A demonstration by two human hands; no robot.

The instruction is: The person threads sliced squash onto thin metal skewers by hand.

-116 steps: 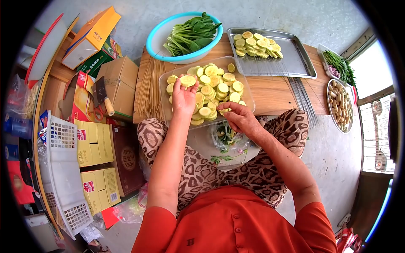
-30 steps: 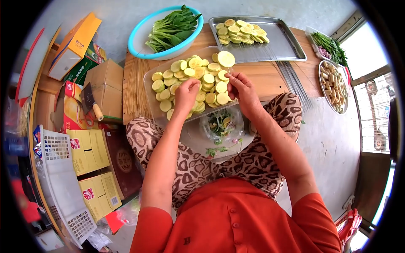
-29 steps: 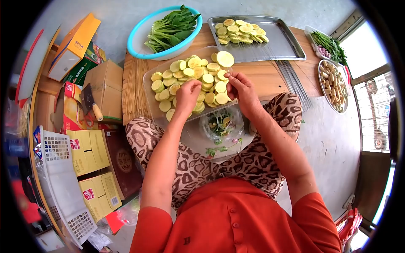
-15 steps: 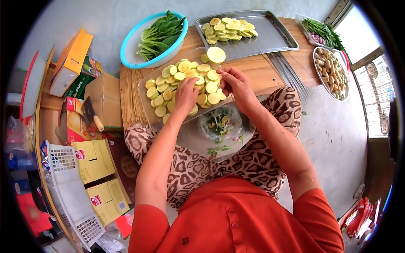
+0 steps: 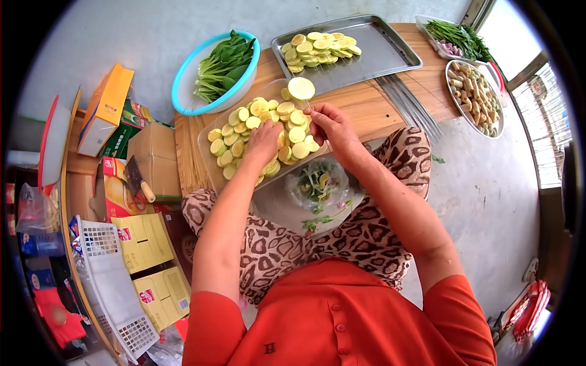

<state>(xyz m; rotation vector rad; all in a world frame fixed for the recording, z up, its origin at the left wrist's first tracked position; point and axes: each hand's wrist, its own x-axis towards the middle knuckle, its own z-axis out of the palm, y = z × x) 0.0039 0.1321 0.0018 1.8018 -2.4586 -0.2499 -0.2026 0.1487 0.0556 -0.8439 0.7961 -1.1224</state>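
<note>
1. Zucchini slices (image 5: pixel 259 131) fill a clear plastic tray (image 5: pixel 207 158) a little above the middle of the frame, at the near edge of the wooden counter (image 5: pixel 366 104).
2. One larger slice (image 5: pixel 301 88) stands above the pile on a thin skewer (image 5: pixel 309 105), just over the right hand (image 5: pixel 332 131); that hand's grip is pinched narrow on the skewer's lower end.
3. Left hand (image 5: pixel 264 141) rests on the pile with its fingers curled down among the slices; whether its grip has closed on one I cannot tell.
4. Higher up, a steel tray (image 5: pixel 381 52) holds more slices in its left part, already on skewers.
5. At upper left, a blue-rimmed bowl (image 5: pixel 183 85) holds leafy greens (image 5: pixel 223 61).
6. Bare skewers (image 5: pixel 412 107) lie on the counter right of the hands, with a second bundle (image 5: pixel 192 149) left of the plastic tray.
7. At upper right, a plate (image 5: pixel 502 116) of pale pieces sits beside a dish of green stalks (image 5: pixel 461 38).
8. Cardboard boxes (image 5: pixel 149 155), a cleaver (image 5: pixel 137 180) and a white basket (image 5: pixel 116 293) crowd the left side.
</note>
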